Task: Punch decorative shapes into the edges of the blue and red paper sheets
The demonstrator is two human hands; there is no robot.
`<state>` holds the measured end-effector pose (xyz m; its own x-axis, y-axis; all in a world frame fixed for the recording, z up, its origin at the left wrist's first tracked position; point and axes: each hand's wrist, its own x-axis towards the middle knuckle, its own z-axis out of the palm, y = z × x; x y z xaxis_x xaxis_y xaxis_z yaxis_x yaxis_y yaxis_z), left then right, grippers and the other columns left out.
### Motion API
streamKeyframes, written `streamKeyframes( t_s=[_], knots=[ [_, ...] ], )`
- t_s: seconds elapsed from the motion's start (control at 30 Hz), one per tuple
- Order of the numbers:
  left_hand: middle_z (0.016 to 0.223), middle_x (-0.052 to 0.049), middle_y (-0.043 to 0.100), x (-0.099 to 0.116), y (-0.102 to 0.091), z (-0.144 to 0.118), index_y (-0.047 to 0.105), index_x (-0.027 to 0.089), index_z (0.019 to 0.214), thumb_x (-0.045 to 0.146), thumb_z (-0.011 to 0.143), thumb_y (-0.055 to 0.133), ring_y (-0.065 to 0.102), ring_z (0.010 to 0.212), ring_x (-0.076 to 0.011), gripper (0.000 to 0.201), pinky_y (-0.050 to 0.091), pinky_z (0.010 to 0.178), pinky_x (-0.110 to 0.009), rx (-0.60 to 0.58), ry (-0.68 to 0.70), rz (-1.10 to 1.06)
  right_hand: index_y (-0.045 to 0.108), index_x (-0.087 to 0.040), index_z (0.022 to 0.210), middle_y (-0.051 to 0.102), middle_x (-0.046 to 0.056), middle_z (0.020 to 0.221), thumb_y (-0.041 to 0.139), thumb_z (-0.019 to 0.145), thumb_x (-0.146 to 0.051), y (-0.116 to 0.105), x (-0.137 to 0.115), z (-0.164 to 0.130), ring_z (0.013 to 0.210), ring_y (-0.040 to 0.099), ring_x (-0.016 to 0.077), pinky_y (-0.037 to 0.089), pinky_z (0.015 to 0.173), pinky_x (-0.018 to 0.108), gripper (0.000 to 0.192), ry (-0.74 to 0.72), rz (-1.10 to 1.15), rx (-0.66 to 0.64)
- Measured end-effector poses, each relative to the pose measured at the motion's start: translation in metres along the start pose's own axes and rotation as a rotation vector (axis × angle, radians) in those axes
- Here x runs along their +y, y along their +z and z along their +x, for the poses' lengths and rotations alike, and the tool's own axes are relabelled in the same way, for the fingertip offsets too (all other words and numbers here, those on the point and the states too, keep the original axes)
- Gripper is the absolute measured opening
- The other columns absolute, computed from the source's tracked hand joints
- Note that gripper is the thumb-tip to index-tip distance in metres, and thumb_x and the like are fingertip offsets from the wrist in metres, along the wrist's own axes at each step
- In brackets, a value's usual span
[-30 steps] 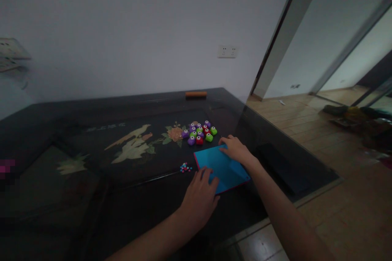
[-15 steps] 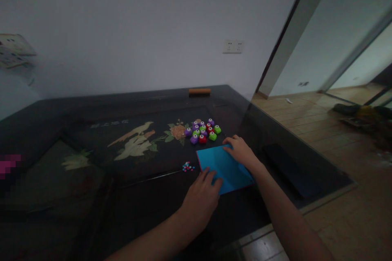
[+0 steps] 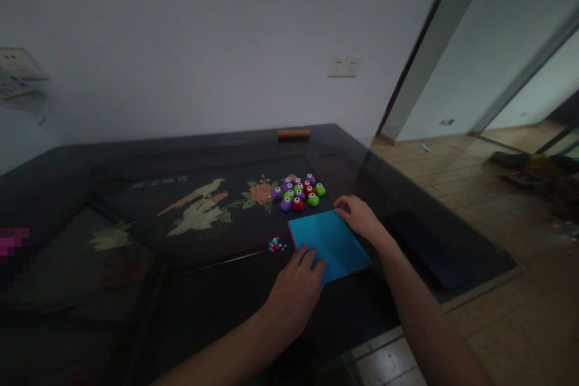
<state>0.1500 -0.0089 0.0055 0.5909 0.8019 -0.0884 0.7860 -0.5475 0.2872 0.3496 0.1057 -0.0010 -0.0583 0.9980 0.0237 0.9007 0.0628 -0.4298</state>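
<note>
A square of blue paper (image 3: 333, 238) with a pink edge lies flat on the dark table in front of me. My left hand (image 3: 298, 286) rests on its lower left part, fingers spread and lying on the surface. At the upper right corner, my right hand (image 3: 359, 217) has its fingers bent together around the paper's edge; the thumb is partly hidden. Just beyond the paper sits a cluster of small purple, green and red toys with eye shapes (image 3: 298, 193). Tiny blue, pink and white pieces (image 3: 276, 245) lie in a little heap left of the paper.
The dark table (image 3: 217, 307) has a bird and flower picture (image 3: 203, 211) on its top. A brown cylinder (image 3: 294, 134) lies near the back edge by the wall. To the right is a flat dark object (image 3: 425, 247). A wall socket (image 3: 343, 67) is above.
My right hand has shifted slightly right at the paper's upper corner, and its fingers have drawn closer together. My left hand stays on the paper.
</note>
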Motion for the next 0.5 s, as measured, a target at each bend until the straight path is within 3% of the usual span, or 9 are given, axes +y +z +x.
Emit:
streamKeyframes(
  t_s=[0.17, 0.5],
  knots=[
    [0.137, -0.012, 0.05, -0.0004, -0.0001, -0.0024, 0.051, 0.013, 0.128, 0.016, 0.085, 0.053, 0.036, 0.131, -0.0291, 0.043, 0.037, 0.106, -0.041, 0.003, 0.033, -0.002, 0.064, -0.017, 0.087, 0.065, 0.005, 0.08, 0.054, 0.083, -0.02, -0.0047, 0.0018, -0.0026, 0.07, 0.06, 0.0153, 0.04, 0.06, 0.023, 0.011, 0.034, 0.011, -0.033],
    [0.137, -0.012, 0.049, -0.0037, 0.0058, 0.0008, 0.053, 0.012, 0.126, 0.013, 0.087, 0.047, 0.038, 0.13, -0.0279, 0.039, 0.037, 0.106, -0.042, -0.009, 0.045, 0.003, 0.064, -0.017, 0.092, 0.065, 0.006, 0.082, 0.054, 0.084, -0.022, -0.0058, 0.0011, -0.0041, 0.067, 0.059, 0.0148, 0.04, 0.061, 0.024, 0.014, 0.051, -0.024, -0.04]
  ],
)
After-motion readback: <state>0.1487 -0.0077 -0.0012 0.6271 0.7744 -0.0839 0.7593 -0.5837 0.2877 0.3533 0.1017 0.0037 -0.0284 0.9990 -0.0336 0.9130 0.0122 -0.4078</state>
